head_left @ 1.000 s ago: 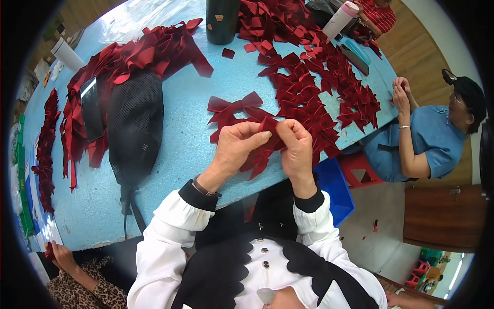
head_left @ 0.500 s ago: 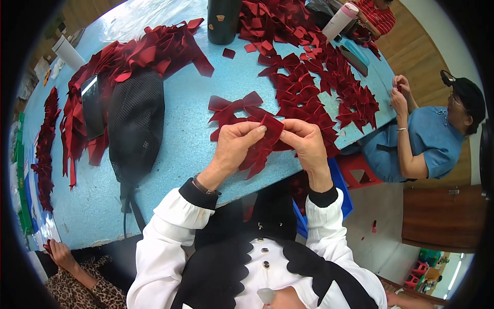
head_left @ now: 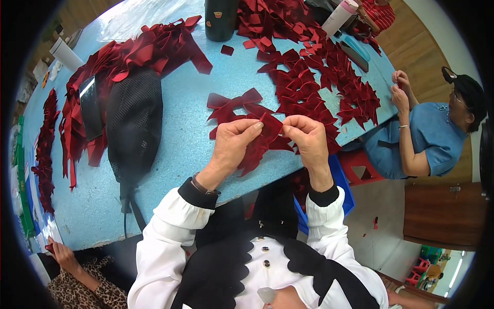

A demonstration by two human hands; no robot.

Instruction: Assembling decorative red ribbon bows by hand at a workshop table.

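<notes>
A dark red velvet ribbon bow [head_left: 270, 133] is held up between my two hands over the near edge of the table. My left hand [head_left: 228, 148] pinches its left side between thumb and forefinger. At the bow's right edge, the thumb and forefinger of my right hand [head_left: 312, 147] are pressed together; what lies between those tips is mostly hidden. Another red bow [head_left: 234, 104] lies flat just beyond my left fingers. To the right, many finished-looking bows [head_left: 298, 85] lie in overlapping rows.
A black mesh bag [head_left: 135, 123] and a phone [head_left: 91, 108] lie by a heap of red ribbon strips [head_left: 149, 49] on the blue table [head_left: 185, 149]. A dark bottle [head_left: 221, 20] stands at the far side. A co-worker in blue [head_left: 432, 136] sits at the right, beside a blue crate [head_left: 346, 198].
My right thumb and fingertips have shifted slightly along the bow's right edge, uncovering more of it. My left hand keeps its pinch. The view has shifted slightly.
</notes>
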